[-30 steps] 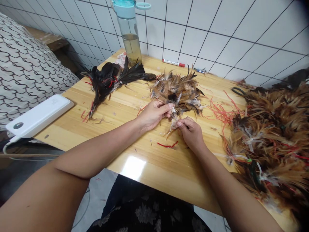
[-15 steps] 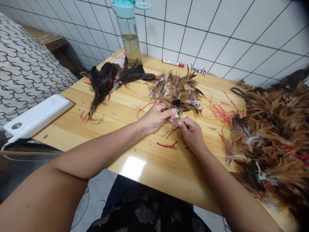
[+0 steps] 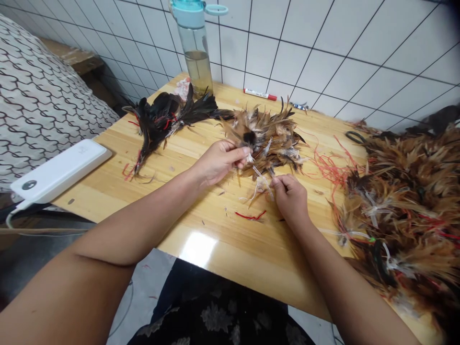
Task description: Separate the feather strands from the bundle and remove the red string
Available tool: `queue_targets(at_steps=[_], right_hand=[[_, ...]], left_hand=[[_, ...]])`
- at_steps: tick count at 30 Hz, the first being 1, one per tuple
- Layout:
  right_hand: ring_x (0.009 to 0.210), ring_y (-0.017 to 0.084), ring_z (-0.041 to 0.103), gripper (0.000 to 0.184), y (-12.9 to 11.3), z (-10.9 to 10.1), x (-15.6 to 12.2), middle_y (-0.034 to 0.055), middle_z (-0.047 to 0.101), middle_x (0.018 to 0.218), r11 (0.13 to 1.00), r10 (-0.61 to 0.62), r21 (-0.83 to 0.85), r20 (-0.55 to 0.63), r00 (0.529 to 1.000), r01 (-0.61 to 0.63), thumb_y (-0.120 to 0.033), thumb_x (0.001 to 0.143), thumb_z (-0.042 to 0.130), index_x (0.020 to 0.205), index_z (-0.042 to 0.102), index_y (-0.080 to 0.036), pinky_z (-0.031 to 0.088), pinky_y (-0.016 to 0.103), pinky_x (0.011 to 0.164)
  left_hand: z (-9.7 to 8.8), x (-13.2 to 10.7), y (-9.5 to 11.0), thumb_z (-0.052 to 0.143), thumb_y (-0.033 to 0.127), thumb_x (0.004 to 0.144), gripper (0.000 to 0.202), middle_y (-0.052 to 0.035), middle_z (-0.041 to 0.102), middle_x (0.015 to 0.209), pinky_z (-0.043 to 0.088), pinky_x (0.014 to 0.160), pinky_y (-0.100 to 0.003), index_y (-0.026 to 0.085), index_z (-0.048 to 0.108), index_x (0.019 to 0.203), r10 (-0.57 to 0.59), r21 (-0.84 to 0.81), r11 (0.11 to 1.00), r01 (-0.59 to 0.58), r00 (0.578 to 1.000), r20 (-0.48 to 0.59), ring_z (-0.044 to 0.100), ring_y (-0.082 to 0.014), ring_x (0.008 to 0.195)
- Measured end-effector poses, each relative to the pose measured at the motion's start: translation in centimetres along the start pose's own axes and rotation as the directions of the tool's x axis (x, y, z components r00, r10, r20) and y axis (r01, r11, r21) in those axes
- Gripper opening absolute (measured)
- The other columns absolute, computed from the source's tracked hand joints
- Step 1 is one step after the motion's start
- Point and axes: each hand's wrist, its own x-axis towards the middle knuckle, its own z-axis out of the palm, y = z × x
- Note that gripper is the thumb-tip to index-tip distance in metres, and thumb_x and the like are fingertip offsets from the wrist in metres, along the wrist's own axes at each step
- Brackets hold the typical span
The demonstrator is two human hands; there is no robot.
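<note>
My left hand (image 3: 223, 160) pinches a small bunch of brown feathers (image 3: 235, 129) between thumb and fingers, the pale quill ends poking out past the thumb. A feather with a dark tip lies among them. To the right, my right hand (image 3: 290, 195) is closed, its fingertips at a white string (image 3: 261, 180) that dangles in the gap between both hands. Part of that string is hidden by the fingers. Just behind the hands lies a pile of brown feathers (image 3: 282, 134) on the wooden table (image 3: 223, 239).
Black feathers (image 3: 158, 120) tied with red thread lie at the left back, near a water bottle (image 3: 197, 57). A white power bank (image 3: 68, 167) sits on the left edge. Red strings (image 3: 330, 165) and a large brown feather heap (image 3: 413, 191) fill the right. A red-capped marker (image 3: 259, 94) lies by the wall.
My hands have moved apart: the left went up and left with the feathers, the right slightly to the right. More of the white string now shows between them.
</note>
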Motion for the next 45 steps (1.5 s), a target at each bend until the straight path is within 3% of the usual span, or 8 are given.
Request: queue_targets(at_steps=[7, 12, 21, 28, 32, 38, 41, 45], right_hand=[[0.071, 0.018, 0.057, 0.025, -0.2, -0.2, 0.0, 0.0025, 0.061, 0.070, 0.997, 0.020, 0.076, -0.138, 0.990, -0.010, -0.031, 0.088, 0.050, 0.076, 0.070, -0.021, 0.044, 0.030, 0.068], [0.070, 0.018, 0.057, 0.026, -0.5, 0.2, -0.4, 0.0029, 0.058, 0.070, 1.000, -0.021, -0.005, -0.085, 0.996, 0.020, -0.028, 0.090, 0.049, 0.080, 0.073, -0.022, 0.041, 0.028, 0.064], [0.063, 0.016, 0.049, 0.027, -0.7, 0.2, -0.9, 0.0041, 0.057, 0.072, 0.932, -0.128, -0.342, 0.006, 0.992, 0.123, -0.027, 0.091, 0.048, 0.074, 0.069, -0.023, 0.026, 0.028, 0.053], [0.077, 0.022, 0.057, 0.020, -1.5, 0.1, -0.9, 0.0099, 0.068, 0.085, 0.947, -0.011, -0.321, 0.022, 1.000, 0.018, -0.033, 0.088, 0.051, 0.086, 0.067, -0.021, 0.033, 0.030, 0.061], [0.080, 0.022, 0.059, 0.022, -1.7, 0.1, -1.0, 0.0103, 0.070, 0.092, 0.943, 0.025, -0.332, 0.067, 0.997, -0.001, -0.031, 0.087, 0.052, 0.095, 0.068, -0.019, 0.036, 0.029, 0.063], [0.075, 0.019, 0.059, 0.021, -1.1, 0.3, -0.8, 0.0056, 0.065, 0.081, 0.986, -0.089, -0.133, 0.092, 0.992, 0.101, -0.024, 0.088, 0.051, 0.095, 0.071, -0.020, 0.041, 0.028, 0.064], [0.070, 0.018, 0.059, 0.022, -0.7, 0.5, -0.6, 0.0037, 0.064, 0.076, 0.995, -0.099, -0.010, 0.059, 0.993, 0.100, -0.022, 0.084, 0.057, 0.102, 0.069, -0.019, 0.043, 0.028, 0.065], [0.068, 0.017, 0.057, 0.015, -0.5, 0.6, -0.5, 0.0025, 0.063, 0.073, 0.989, -0.135, 0.064, 0.039, 0.990, 0.132, -0.023, 0.084, 0.058, 0.091, 0.071, -0.021, 0.043, 0.028, 0.064]], left_hand=[[2.5, -1.0, -2.2, 0.070, 0.020, 0.071, 0.017, 0.0014, 0.056, 0.053, 0.038, 0.049, -0.018, 0.010, 0.060, 0.062, -0.111, 0.297, 0.951, 0.080, 0.990, 0.089, 0.048, -0.0053, 0.048], [3.1, -1.1, -3.3, 0.065, 0.023, 0.075, 0.016, 0.0021, 0.056, 0.055, 0.039, 0.050, -0.018, 0.013, 0.058, 0.066, -0.064, 0.397, 0.917, 0.039, 0.997, 0.051, 0.050, -0.0065, 0.050], [2.7, -0.9, -3.9, 0.065, 0.021, 0.074, 0.010, 0.0021, 0.061, 0.064, 0.043, 0.053, -0.020, 0.014, 0.058, 0.074, -0.025, 0.393, 0.919, -0.040, 0.987, 0.158, 0.053, -0.0071, 0.053], [2.3, -1.0, -3.7, 0.059, 0.018, 0.077, 0.010, -0.0014, 0.065, 0.072, 0.045, 0.064, -0.022, 0.014, 0.067, 0.072, 0.140, 0.675, 0.688, -0.265, 0.962, 0.236, 0.058, -0.0112, 0.067], [2.4, -1.1, -3.7, 0.060, 0.013, 0.075, 0.010, -0.0032, 0.067, 0.084, 0.047, 0.074, -0.024, 0.014, 0.068, 0.080, 0.210, 0.625, 0.712, -0.320, 0.946, 0.246, 0.061, -0.0134, 0.079], [2.5, -0.8, -3.7, 0.066, 0.021, 0.076, 0.013, 0.0006, 0.060, 0.061, 0.046, 0.058, -0.022, 0.011, 0.060, 0.070, -0.052, 0.214, 0.976, 0.033, 0.995, 0.088, 0.054, -0.0081, 0.055], [2.4, -0.7, -3.4, 0.072, 0.022, 0.074, 0.020, -0.0005, 0.059, 0.059, 0.045, 0.057, -0.022, 0.010, 0.058, 0.066, -0.097, 0.064, 0.993, 0.094, 0.994, 0.045, 0.053, -0.0067, 0.052], [2.6, -0.8, -3.3, 0.073, 0.020, 0.075, 0.020, -0.0005, 0.060, 0.058, 0.044, 0.056, -0.020, 0.008, 0.060, 0.065, -0.140, 0.015, 0.990, 0.139, 0.987, 0.072, 0.053, -0.0055, 0.052]])
